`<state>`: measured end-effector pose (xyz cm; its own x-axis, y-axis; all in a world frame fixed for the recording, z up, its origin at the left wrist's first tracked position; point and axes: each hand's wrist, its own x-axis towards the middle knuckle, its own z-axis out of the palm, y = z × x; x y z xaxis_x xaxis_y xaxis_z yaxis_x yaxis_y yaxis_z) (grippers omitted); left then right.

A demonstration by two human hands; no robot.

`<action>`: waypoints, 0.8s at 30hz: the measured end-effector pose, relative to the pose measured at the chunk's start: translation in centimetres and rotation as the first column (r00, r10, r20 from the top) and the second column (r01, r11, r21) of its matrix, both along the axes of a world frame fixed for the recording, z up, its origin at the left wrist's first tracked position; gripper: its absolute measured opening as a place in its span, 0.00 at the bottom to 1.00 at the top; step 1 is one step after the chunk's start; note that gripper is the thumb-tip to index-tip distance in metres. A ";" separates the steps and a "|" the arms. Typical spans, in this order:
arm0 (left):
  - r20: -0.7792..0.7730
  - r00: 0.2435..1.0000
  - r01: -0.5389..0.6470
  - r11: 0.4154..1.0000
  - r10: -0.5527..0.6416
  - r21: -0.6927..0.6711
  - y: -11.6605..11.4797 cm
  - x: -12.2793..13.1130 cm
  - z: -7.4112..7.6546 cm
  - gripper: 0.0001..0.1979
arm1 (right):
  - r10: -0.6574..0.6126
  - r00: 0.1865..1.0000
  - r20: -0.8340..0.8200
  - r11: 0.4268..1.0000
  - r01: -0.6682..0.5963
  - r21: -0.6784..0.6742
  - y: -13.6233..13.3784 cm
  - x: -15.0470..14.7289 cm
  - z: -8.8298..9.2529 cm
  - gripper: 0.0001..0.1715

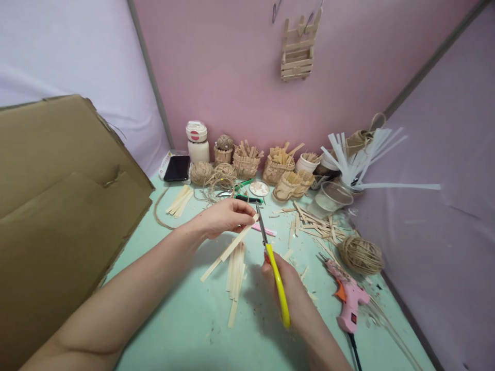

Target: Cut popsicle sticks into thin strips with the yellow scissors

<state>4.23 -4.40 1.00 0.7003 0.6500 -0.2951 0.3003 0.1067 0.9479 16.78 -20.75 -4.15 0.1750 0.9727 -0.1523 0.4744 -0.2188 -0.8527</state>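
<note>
Between the fingertips of my left hand (228, 217) are pale wooden strips (236, 244), pinched near their upper end and slanting down to the left. My right hand (286, 281) is closed around the yellow handles of a pair of scissors (276, 278). The scissor blades point up and away, right beside the tip of the strips; whether they touch it I cannot tell. Below my hands, a loose bundle of similar wooden strips (234, 278) lies on the green table (178, 324). A pink pen-like stick (265, 230) lies partly hidden behind my left fingers.
At right lie a pink glue gun (351, 299), a twine ball (361, 254) and scattered wood scraps (315, 224). Small baskets of sticks (279, 167), a white bottle (198, 144) and a phone (177, 168) line the back. A large cardboard piece (69, 216) stands at left.
</note>
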 end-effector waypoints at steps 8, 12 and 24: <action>0.047 0.992 0.120 0.993 -0.119 -0.011 0.8 -0.4 -0.3 0.06 | 0.015 1.000 -0.003 0.998 -0.015 -0.061 -0.1 -0.1 0.7 0.20; 0.051 0.989 0.142 0.990 -0.141 -0.011 1.0 -0.5 -0.4 0.07 | 0.040 0.999 0.027 0.997 -0.038 -0.065 -0.3 0.1 0.4 0.21; -0.059 0.983 0.175 0.984 -0.173 0.023 2.1 -1.2 -0.8 0.09 | 0.074 0.995 0.061 0.996 -0.070 -0.054 -0.5 0.4 -0.6 0.21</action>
<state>3.07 -2.26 0.18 0.7862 0.5283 -0.3204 0.3647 0.0219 0.9309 17.21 -21.23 -4.71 0.1157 0.9743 -0.1933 0.5429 -0.2250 -0.8091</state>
